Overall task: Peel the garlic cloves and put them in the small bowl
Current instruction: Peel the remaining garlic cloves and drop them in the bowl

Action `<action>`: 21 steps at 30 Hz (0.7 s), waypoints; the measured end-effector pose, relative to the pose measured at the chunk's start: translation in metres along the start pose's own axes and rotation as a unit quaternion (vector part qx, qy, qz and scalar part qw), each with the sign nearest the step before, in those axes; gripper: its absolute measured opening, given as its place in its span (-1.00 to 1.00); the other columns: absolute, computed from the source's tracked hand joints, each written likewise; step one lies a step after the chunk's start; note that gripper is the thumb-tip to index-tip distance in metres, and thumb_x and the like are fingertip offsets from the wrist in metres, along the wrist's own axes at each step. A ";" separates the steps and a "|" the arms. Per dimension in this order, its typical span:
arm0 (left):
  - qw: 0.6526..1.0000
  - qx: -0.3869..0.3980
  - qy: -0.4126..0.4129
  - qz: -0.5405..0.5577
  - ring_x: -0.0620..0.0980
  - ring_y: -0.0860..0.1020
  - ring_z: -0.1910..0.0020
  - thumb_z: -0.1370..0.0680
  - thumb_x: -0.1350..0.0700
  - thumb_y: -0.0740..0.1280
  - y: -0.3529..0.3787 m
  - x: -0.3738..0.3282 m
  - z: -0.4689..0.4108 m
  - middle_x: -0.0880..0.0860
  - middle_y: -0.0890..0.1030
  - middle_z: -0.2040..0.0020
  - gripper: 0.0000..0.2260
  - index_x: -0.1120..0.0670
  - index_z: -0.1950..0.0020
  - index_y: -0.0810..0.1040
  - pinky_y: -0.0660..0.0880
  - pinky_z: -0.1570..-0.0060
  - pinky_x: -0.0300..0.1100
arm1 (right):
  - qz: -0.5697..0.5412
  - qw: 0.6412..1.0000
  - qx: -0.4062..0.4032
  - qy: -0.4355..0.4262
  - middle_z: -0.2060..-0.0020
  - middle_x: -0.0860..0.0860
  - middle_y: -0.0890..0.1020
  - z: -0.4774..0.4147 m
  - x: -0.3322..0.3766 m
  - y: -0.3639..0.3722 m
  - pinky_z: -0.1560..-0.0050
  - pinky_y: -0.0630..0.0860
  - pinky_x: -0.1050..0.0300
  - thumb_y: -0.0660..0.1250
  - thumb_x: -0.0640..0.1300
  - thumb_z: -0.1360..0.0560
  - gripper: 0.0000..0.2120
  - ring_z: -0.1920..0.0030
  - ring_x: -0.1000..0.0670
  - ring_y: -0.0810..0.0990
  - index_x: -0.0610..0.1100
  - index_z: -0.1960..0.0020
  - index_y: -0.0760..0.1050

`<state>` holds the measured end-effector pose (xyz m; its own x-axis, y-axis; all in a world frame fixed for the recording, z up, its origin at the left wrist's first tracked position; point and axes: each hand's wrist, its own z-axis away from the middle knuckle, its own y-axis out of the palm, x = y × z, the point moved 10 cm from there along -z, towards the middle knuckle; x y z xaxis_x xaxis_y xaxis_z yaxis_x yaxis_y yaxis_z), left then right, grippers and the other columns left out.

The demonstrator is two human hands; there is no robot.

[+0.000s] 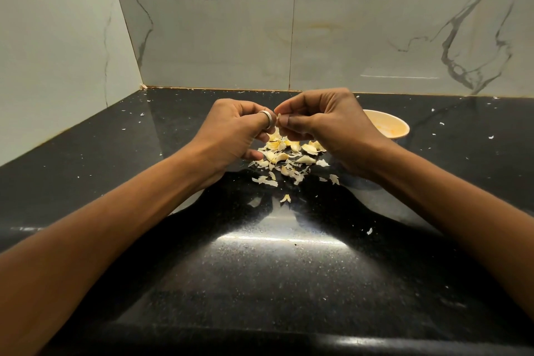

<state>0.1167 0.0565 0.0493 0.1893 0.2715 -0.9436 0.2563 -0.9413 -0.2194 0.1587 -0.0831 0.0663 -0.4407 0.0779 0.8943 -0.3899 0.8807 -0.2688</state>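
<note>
My left hand, a ring on one finger, and my right hand meet above the counter, fingers curled together around a small garlic clove; only a pale sliver of it shows between the fingertips. Directly below them lies a heap of garlic cloves and papery skins on the black counter. A small cream-coloured bowl stands just behind and right of my right hand, partly hidden by it.
The black polished countertop runs into a corner of marble-patterned wall tiles at left and back. Small skin flakes are scattered over the counter, one near the front right.
</note>
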 end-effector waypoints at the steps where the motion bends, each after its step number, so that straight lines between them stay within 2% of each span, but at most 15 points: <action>1: 1.000 0.000 -0.001 0.002 -0.19 0.55 0.32 -0.57 0.20 0.37 0.000 0.000 0.000 0.07 0.62 0.20 -0.89 0.13 0.13 0.66 0.48 0.48 -0.28 | 0.006 1.000 0.010 0.003 0.16 -0.15 0.72 0.000 0.000 0.002 0.18 0.62 0.23 0.43 -0.37 -0.50 -0.87 0.21 0.03 0.69 -0.26 -0.03 0.67; 4: 1.000 0.002 0.002 0.000 -0.20 0.55 0.31 -0.57 0.20 0.36 0.000 -0.001 -0.001 0.08 0.62 0.17 -0.87 0.12 0.14 0.66 0.48 0.48 -0.28 | 0.009 1.000 0.026 0.012 0.12 -0.18 0.72 0.000 -0.002 0.004 0.17 0.63 0.21 0.41 -0.37 -0.52 -0.85 0.18 -0.01 0.69 -0.27 -0.07 0.65; 9: 1.000 -0.007 0.000 0.006 -0.20 0.54 0.34 -0.59 0.18 0.35 -0.002 0.000 -0.002 0.06 0.60 0.21 -0.88 0.14 0.11 0.64 0.47 0.49 -0.28 | -0.055 0.998 0.014 0.030 0.19 -0.19 0.70 -0.002 -0.005 0.002 0.15 0.64 0.19 0.39 -0.41 -0.51 -0.88 0.22 -0.02 0.69 -0.35 -0.05 0.62; 12: 1.000 -0.011 0.000 0.007 -0.18 0.55 0.32 -0.59 0.17 0.35 -0.003 0.001 -0.003 0.08 0.60 0.19 -0.89 0.15 0.10 0.63 0.48 0.49 -0.28 | -0.067 0.997 0.005 0.038 0.07 -0.30 0.70 -0.001 -0.005 -0.001 0.04 0.69 0.09 0.38 -0.41 -0.52 -0.87 0.18 -0.05 0.70 -0.34 -0.06 0.61; 15: 1.000 -0.019 -0.002 -0.004 -0.15 0.55 0.30 -0.59 0.15 0.35 -0.006 0.002 -0.003 0.07 0.61 0.18 -0.88 0.15 0.10 0.64 0.50 0.48 -0.27 | -0.073 0.996 -0.004 0.044 0.04 -0.30 0.70 0.000 -0.003 -0.005 -0.05 0.68 0.03 0.37 -0.40 -0.54 -0.88 0.13 -0.07 0.70 -0.31 -0.06 0.61; 18: 0.999 -0.029 0.000 -0.023 -0.14 0.55 0.30 -0.59 0.13 0.35 -0.008 0.003 -0.004 0.06 0.62 0.19 -0.86 0.13 0.12 0.64 0.50 0.46 -0.25 | -0.070 0.996 -0.011 0.045 0.10 -0.20 0.72 0.000 -0.001 -0.009 0.02 0.69 0.10 0.35 -0.37 -0.55 -0.89 0.14 -0.03 0.70 -0.27 -0.05 0.62; 21: 0.998 -0.038 0.013 -0.054 -0.13 0.55 0.30 -0.60 0.08 0.32 -0.010 0.002 -0.005 0.04 0.63 0.22 -0.80 0.11 0.15 0.64 0.49 0.46 -0.25 | -0.059 0.997 -0.010 0.046 0.07 -0.19 0.73 0.001 0.000 -0.009 0.07 0.67 0.15 0.35 -0.35 -0.56 -0.89 0.14 -0.01 0.71 -0.25 -0.04 0.63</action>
<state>0.1193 0.0674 0.0512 0.1800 0.3768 -0.9086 0.3468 -0.8887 -0.2998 0.1615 -0.0915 0.0687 -0.3163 0.0151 0.9485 -0.4175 0.8956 -0.1534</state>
